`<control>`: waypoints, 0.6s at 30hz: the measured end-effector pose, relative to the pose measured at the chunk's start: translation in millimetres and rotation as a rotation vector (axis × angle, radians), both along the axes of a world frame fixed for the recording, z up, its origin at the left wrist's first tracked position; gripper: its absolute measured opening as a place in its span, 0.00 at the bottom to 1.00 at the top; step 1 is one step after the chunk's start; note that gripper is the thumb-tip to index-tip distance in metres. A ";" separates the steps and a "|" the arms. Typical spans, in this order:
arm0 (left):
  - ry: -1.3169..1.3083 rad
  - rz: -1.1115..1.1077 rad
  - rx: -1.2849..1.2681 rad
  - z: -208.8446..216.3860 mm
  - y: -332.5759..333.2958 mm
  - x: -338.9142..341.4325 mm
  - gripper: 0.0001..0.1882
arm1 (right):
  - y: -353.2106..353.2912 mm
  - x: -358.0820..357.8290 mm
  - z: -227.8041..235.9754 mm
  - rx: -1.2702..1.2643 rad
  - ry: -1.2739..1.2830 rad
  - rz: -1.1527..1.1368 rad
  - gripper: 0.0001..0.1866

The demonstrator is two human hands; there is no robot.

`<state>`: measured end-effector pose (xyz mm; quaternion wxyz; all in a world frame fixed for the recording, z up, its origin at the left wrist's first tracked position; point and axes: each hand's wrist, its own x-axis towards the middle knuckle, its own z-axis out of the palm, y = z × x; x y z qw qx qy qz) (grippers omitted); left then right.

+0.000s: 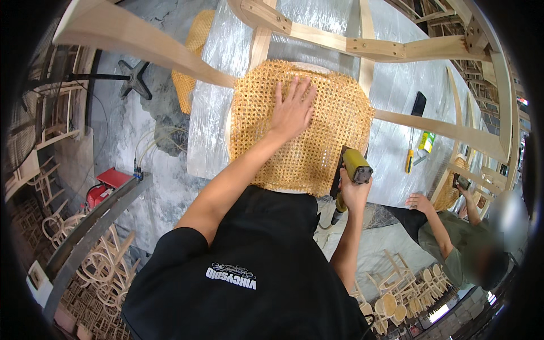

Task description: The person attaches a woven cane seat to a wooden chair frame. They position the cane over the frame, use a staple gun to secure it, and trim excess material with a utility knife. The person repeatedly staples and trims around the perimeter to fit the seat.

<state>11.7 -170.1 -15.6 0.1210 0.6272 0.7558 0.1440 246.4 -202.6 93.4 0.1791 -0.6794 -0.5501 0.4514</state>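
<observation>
The bare left hand (292, 113) lies palm down with its fingers extended and slightly parted, gripping nothing, on the honey-coloured woven cane sheet (294, 150), probably to keep the weave flat. The bare right hand (357, 194) has its fingers wrapped around the olive-green and black fastening gun (357, 165), held at the sheet's lower right edge, presumably because the edge is what needs fixing (whether its nose touches, I cannot tell). The cane covers a rounded seat, directly in front of the black-clothed torso; pale, curved wooden chair members (419, 51) surround it, perhaps steadying the work. Beneath spreads a worktop wrapped in clear, wrinkled plastic film (211, 139), with a yellow-handled screwdriver (409, 161) to the right. Beyond, a co-worker in a green shirt (473, 241) works at right, and a red metal machine (113, 178) stands left over grey, patchy concrete flooring (116, 116).
</observation>
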 end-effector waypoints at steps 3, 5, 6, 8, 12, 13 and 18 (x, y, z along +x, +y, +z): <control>0.014 -0.024 -0.088 -0.1 18.3 -12.3 0.33 | 19.1 -10.7 0.2 0.006 0.035 0.021 0.10; 0.122 -0.050 -0.087 -2.2 16.4 -14.8 0.34 | 32.1 -22.2 -2.0 0.019 0.053 0.027 0.08; 0.145 -0.052 -0.082 -2.8 15.8 -14.0 0.34 | 38.9 -29.1 -1.8 0.025 0.059 0.030 0.08; 0.205 -0.052 -0.087 -4.3 14.5 -14.8 0.35 | 56.3 -46.8 -5.5 0.035 0.068 0.017 0.08; 0.126 -0.063 -0.036 0.0 12.8 -16.3 0.34 | 93.3 -84.5 -8.9 0.019 0.158 -0.068 0.10; 0.024 -0.061 -0.008 4.1 12.9 -21.5 0.32 | 101.1 -93.3 -12.4 0.028 0.185 -0.091 0.09; -0.323 -0.062 0.242 9.4 -25.8 -66.2 0.21 | 118.9 -119.5 -30.2 0.025 0.267 -0.097 0.08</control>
